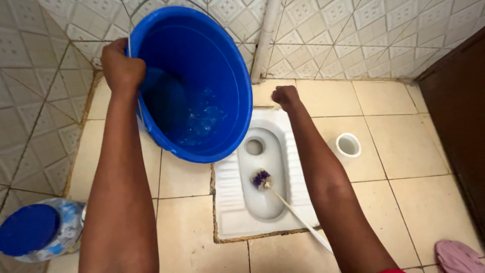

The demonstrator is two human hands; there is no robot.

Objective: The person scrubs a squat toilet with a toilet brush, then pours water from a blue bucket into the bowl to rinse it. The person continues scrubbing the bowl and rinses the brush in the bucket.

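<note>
Now the left hand (121, 68) grips the tilted blue bucket (202, 81) rim, steadying its water; the right hand (286, 97) is fisted, perhaps empty.

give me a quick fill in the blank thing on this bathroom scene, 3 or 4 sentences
1. The left hand grips the rim of a tilted bucket whose colour is ____.
2. The brush with purple and white bristles lies in the white ____ set into the floor.
3. The right hand, closed in a fist, hovers above the far end of the squat toilet and holds ____.
4. The small white cup stands on the floor tiles on the ____ side of the toilet.

Missing words: blue; squat toilet; nothing; right
</note>
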